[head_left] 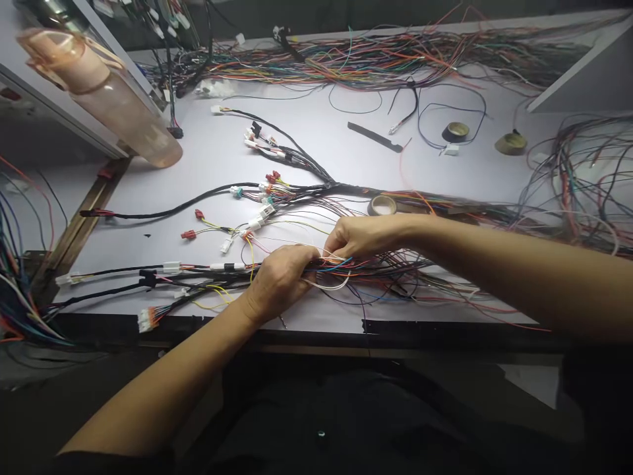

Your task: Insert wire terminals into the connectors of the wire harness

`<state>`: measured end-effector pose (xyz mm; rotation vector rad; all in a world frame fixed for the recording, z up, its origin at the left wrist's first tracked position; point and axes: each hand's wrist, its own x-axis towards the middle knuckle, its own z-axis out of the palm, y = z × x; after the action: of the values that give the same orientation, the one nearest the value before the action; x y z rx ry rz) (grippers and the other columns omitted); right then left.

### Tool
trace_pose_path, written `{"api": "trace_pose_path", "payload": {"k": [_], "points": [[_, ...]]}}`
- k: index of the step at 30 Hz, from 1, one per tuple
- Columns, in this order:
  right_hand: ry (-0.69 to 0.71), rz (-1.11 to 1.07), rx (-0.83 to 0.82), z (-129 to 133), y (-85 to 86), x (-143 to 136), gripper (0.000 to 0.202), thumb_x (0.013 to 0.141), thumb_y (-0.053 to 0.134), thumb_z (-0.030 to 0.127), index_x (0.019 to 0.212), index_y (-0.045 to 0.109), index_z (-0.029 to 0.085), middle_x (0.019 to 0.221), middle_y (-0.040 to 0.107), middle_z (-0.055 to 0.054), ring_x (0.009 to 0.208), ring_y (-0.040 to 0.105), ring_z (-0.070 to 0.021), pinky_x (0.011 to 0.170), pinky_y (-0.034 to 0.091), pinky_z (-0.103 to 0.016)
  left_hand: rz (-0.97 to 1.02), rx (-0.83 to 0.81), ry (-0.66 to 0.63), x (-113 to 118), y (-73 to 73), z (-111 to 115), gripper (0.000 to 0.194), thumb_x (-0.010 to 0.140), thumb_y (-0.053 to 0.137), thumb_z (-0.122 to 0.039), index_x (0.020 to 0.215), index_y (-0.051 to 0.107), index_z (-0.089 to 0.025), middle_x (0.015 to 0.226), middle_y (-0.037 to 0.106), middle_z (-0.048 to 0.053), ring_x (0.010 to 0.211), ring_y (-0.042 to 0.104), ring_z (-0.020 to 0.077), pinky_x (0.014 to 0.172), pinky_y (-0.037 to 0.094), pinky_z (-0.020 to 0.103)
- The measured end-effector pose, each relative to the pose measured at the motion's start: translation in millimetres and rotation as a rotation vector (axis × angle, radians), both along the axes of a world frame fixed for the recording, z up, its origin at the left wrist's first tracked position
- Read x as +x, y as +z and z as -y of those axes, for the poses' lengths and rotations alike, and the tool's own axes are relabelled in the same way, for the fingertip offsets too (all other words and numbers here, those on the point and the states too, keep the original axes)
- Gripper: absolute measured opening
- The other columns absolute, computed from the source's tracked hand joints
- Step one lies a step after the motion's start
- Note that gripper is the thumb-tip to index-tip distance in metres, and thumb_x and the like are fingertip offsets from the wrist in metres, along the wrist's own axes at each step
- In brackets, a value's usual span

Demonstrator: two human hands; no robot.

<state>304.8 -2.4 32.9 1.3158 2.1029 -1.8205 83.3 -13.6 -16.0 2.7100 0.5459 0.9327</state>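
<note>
My left hand [283, 277] is closed around a bundle of wires near the front of the table. Just to its right, my right hand [357, 236] pinches thin wires of the same wire harness [376, 272]; its fingertips partly hide them. Loose red, blue and white wires fan out rightward below my right hand. Left of my left hand, black-wrapped branches [111, 295] end in connectors, among them a white and orange connector [147, 320]. Behind lies a second taped harness branch [346, 189] with white, red and teal connectors.
A tape roll [382, 206] sits right behind my right hand. Further back are two more tape rolls [455, 132] and a dark flat strip [374, 136]. A bottle [121, 105] lies at the left. Long wires [316, 63] line the back; tangled wires [583, 171] lie right.
</note>
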Motion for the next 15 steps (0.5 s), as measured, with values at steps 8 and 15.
{"api": "trace_pose_path", "payload": {"k": [8, 15], "points": [[-0.128, 0.066, -0.059, 1.8, 1.2, -5.8, 0.021, 0.081, 0.064, 0.037, 0.086, 0.071, 0.018, 0.058, 0.053, 0.003, 0.049, 0.042, -0.0076, 0.048, 0.033, -0.022, 0.074, -0.031, -0.021, -0.9, 0.1, 0.5, 0.018, 0.081, 0.059, -0.008, 0.095, 0.055, -0.018, 0.080, 0.068, 0.003, 0.072, 0.064, 0.0145, 0.069, 0.051, 0.025], [-0.181, 0.056, 0.101, 3.4, 10.2, -13.3, 0.014, 0.081, 0.057, 0.023, 0.069, 0.062, 0.019, 0.063, 0.057, 0.002, 0.055, 0.045, -0.0097, 0.051, 0.033, -0.026, 0.103, -0.022, -0.046, -0.4, 0.1, -0.2, 0.020, 0.079, 0.058, -0.007, 0.095, 0.057, -0.019, 0.080, 0.070, 0.003, 0.074, 0.066, 0.0144, 0.073, 0.054, 0.025]]}}
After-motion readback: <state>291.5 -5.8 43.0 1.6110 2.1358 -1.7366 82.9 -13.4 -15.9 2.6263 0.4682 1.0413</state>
